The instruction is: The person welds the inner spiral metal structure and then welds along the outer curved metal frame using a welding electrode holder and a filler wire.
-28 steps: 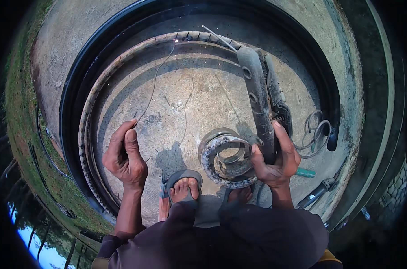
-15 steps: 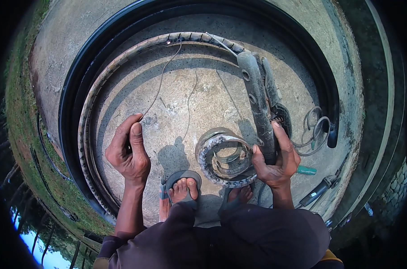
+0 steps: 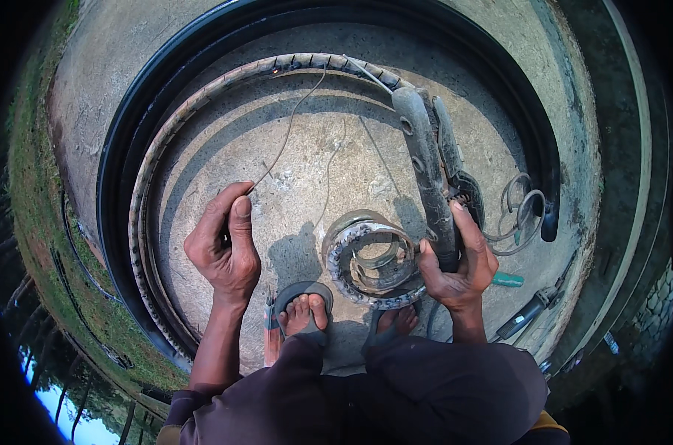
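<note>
My left hand (image 3: pixel 223 241) pinches the near end of a thin bent wire (image 3: pixel 286 132) between thumb and fingertips. The wire's far end reaches the curved, notched metal tube (image 3: pixel 236 76), close to several dark slots. My right hand (image 3: pixel 459 263) grips a worn dark welding electrode holder (image 3: pixel 427 159) by its lower end. From the holder's top a pale electrode (image 3: pixel 367 73) slants up to the left across the tube; I cannot tell whether it touches. A small orange glow shows on the tube, left of the wire tip.
A large black curved channel (image 3: pixel 121 126) arcs around the tube. Between my hands and near my feet lies a coiled notched ring (image 3: pixel 336 274). At right are a looped grey cable (image 3: pixel 525 222), a green handle (image 3: pixel 507 279) and a black power tool (image 3: pixel 525 315) on concrete.
My left hand has moved slightly up and right, and the wire's far end has slid right along the tube. My right hand and the holder stay nearly still.
</note>
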`<act>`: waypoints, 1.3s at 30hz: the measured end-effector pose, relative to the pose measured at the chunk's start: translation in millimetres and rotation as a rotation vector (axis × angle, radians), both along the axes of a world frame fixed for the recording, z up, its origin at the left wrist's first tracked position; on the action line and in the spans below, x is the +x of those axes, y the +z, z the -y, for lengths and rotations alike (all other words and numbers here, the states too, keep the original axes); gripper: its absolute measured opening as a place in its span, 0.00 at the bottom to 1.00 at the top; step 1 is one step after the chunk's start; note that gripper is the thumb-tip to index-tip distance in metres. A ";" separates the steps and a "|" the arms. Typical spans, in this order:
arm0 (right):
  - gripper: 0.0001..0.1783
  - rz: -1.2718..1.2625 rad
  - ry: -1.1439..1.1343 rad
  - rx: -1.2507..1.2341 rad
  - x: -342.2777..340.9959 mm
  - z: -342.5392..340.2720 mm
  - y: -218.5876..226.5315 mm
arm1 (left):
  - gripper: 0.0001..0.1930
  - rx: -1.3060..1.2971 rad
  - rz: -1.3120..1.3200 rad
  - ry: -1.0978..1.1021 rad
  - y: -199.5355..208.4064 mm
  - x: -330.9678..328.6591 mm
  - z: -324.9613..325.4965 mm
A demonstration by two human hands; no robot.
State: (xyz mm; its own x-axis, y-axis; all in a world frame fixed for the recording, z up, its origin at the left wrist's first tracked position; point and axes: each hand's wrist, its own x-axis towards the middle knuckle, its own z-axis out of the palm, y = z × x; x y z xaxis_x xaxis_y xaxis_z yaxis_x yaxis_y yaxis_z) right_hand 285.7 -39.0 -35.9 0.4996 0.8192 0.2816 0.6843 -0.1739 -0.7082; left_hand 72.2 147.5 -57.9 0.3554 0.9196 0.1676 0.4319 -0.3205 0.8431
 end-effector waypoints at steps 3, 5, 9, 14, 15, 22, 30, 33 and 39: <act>0.34 0.007 0.016 -0.008 0.4 -0.4 0.4 | 0.07 -0.035 -0.012 -0.001 0.4 0.9 0.4; 0.34 -0.001 0.025 -0.006 0.8 -0.3 0.3 | 0.07 -0.038 -0.019 -0.009 0.7 1.2 0.6; 0.35 0.010 0.029 -0.012 1.2 -1.5 0.8 | 0.07 -0.046 -0.022 -0.008 0.1 1.9 0.7; 0.34 0.044 0.057 -0.004 -0.9 -4.5 -0.7 | 0.07 -0.050 -0.020 -0.003 -2.3 1.2 0.7; 0.34 0.043 0.057 -0.003 -1.4 -4.2 -1.4 | 0.07 -0.039 -0.020 -0.001 -3.1 1.0 0.5; 0.34 0.017 0.022 -0.037 1.4 7.5 2.2 | 0.08 -0.048 -0.007 -0.003 0.2 3.8 0.1; 0.34 0.051 -0.112 -0.076 7.0 42.6 -0.9 | 0.07 -0.113 0.014 -0.091 -0.4 16.2 11.0; 0.34 0.037 -0.117 -0.065 6.3 42.7 -1.0 | 0.07 -0.130 0.001 -0.123 -1.4 18.6 13.7; 0.34 0.005 -0.097 -0.055 3.4 41.4 1.7 | 0.07 -0.105 -0.001 -0.130 -4.6 25.0 9.2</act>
